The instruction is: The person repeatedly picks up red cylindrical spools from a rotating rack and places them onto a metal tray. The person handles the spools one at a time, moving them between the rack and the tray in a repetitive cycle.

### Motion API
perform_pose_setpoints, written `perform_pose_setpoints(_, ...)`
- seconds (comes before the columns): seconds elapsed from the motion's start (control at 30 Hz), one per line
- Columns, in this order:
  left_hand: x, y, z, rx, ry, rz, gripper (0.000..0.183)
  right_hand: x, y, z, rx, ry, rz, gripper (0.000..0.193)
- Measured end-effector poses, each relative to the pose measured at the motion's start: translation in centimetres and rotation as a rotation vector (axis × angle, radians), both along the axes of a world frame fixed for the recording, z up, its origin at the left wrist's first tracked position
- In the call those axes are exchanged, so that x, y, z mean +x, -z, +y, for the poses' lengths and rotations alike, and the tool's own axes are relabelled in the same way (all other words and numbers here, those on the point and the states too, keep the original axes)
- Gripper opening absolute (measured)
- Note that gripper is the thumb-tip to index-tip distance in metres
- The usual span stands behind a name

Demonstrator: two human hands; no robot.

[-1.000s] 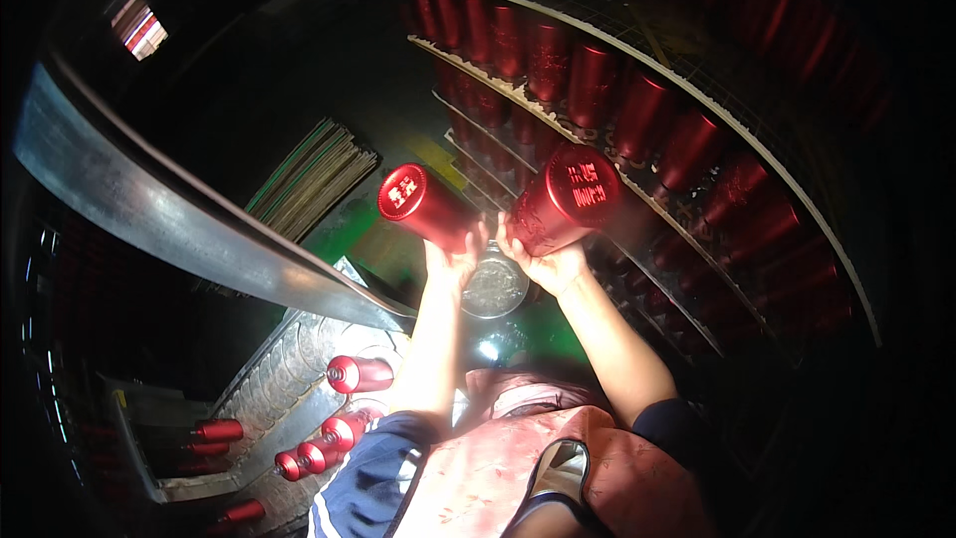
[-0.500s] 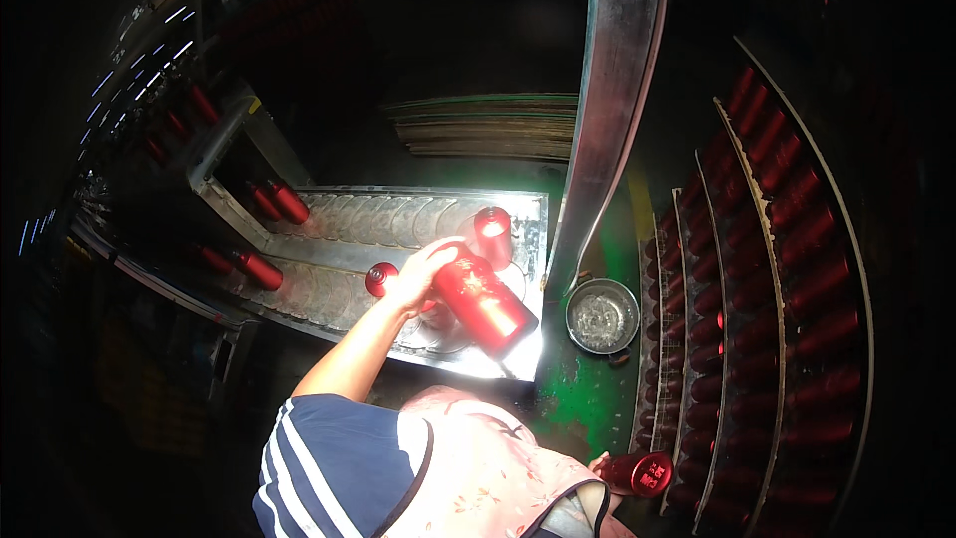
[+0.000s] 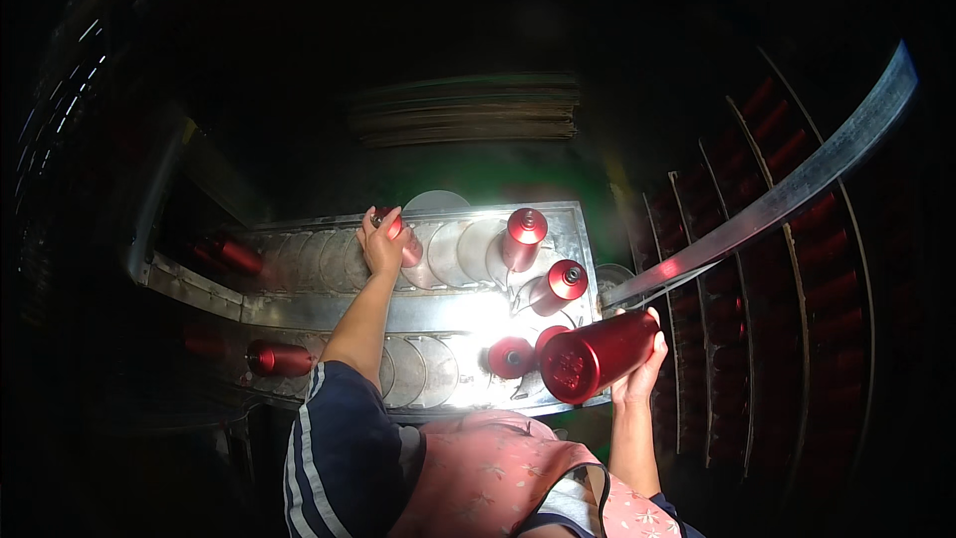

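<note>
My left hand (image 3: 378, 247) is closed around the top of a red metal bottle (image 3: 411, 250) on the far lane of a conveyor (image 3: 438, 313) made of overlapping metal plates. In my right hand (image 3: 645, 371), a larger-looking red bottle (image 3: 597, 354) is tilted with its base toward me, over the conveyor's right end. Beyond it stand two red bottles, one at the far side (image 3: 525, 240) and another nearer bottle (image 3: 560, 288). A further red bottle (image 3: 511, 358) stands just left of the held one, which partly hides one more.
Red bottles (image 3: 279, 359) sit farther left on both lanes. A bent-looking metal post (image 3: 787, 194) crosses the right side, partly covering a round metal pan (image 3: 609, 277). Racks full of red bottles (image 3: 827, 269) line the right. Flat stacked sheets (image 3: 463, 110) lie beyond the conveyor.
My left hand has moved left to the far lane and now grips a bottle there. My right hand has brought its bottle up from the lower right to the conveyor's end. The view has shifted.
</note>
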State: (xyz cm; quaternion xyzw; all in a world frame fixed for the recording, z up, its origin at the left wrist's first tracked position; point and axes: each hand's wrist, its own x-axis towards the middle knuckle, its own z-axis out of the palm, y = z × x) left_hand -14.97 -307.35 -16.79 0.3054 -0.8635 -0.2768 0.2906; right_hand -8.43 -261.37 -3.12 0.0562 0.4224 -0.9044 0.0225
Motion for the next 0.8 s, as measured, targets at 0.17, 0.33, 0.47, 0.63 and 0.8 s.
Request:
perform_pose_setpoints(0.17,3.5,0.9,-2.0,-0.091,0.087,0.135,0.041,-6.3,-1.6,-19.4,0.892,-0.135,0.654,0.039)
perform_pose_setpoints(0.33,12.6,-5.3,-1.7,0.144,0.078,0.283,0.033,-10.4,9.0,-32.3,1.215,-0.248,0.954,0.038)
perform_pose_setpoints(0.47,17.8,-9.4,3.2,0.459,0.144,0.360,0.025,-10.9,12.1,-34.5,1.296,-0.300,0.907,0.039)
perform_pose_setpoints(0.63,17.9,-9.8,13.4,0.747,0.406,0.286,0.018,-6.0,5.3,-25.3,0.928,-0.497,0.848,0.037)
perform_pose_setpoints(0.8,12.0,-10.8,29.7,0.968,0.899,0.117,0.016,-1.2,6.9,-0.3,0.777,-0.334,0.611,0.031)
